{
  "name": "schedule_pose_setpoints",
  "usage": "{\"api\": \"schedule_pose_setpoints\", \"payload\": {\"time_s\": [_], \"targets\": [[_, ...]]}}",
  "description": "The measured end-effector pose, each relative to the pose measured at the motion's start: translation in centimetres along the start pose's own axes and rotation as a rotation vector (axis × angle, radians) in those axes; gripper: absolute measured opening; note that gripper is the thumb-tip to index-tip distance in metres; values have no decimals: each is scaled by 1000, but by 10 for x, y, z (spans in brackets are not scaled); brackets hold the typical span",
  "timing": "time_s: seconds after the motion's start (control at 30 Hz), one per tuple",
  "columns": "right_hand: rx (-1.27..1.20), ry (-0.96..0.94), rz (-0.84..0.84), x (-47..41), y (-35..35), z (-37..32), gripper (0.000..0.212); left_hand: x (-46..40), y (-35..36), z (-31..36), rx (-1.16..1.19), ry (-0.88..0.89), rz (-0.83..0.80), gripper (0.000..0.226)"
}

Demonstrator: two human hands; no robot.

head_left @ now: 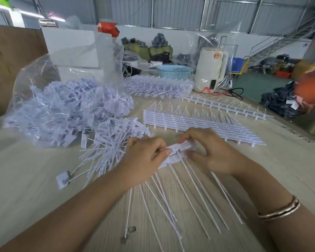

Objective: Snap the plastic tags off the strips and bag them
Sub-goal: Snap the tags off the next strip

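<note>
Both hands hold one white plastic tag strip (178, 151) low over the table's middle, its long thin tails fanning toward me. My left hand (144, 159) pinches the strip's left end between thumb and fingers. My right hand (209, 151) grips its right end. A heap of loose snapped-off tags (115, 142) lies just left of my hands. Behind it, a big clear plastic bag (62, 106) lies open and full of tags. A flat stack of whole strips (198, 122) sits just beyond my hands, with one single strip (225, 104) farther back.
A second clear bag of strips (158, 86) lies at the back centre. Behind it stand a blue basket (173, 70), a cream kettle-like appliance (211, 68) and white boxes (71, 50). The table's right edge runs diagonally at the right, with floor beyond.
</note>
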State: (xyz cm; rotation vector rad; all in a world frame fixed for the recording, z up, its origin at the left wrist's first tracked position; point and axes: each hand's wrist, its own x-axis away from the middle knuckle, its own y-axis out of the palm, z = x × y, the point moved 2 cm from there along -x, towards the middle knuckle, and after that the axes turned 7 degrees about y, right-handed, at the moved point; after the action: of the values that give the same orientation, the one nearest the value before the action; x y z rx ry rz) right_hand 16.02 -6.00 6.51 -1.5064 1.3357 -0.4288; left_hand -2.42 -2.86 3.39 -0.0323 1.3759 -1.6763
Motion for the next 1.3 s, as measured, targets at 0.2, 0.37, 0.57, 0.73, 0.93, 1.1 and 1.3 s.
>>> {"api": "schedule_pose_setpoints", "payload": {"time_s": [0.2, 0.37, 0.57, 0.73, 0.93, 1.1, 1.3], "targets": [[12, 34, 2, -3, 3, 7, 16, 0, 0, 2, -5, 5, -2, 19], [31, 13, 69, -4, 0, 11, 15, -1, -4, 2, -13, 58, 27, 20], [-48, 53, 10, -6, 1, 20, 13, -3, -7, 2, -141, 135, 13, 28], [15, 160, 109, 0, -19, 51, 11, 1, -22, -22, -119, -13, 10, 37], [-16, 136, 96, 1, -18, 52, 11, -3, -24, -25, 123, -132, 168, 42], [-6, 164, 67, 2, -16, 56, 10, -6, -38, -32, 133, -164, 214, 27], [-55, 152, 45, 1, -13, 52, 9, -2, -18, -25, -571, -1, -69, 25]]}}
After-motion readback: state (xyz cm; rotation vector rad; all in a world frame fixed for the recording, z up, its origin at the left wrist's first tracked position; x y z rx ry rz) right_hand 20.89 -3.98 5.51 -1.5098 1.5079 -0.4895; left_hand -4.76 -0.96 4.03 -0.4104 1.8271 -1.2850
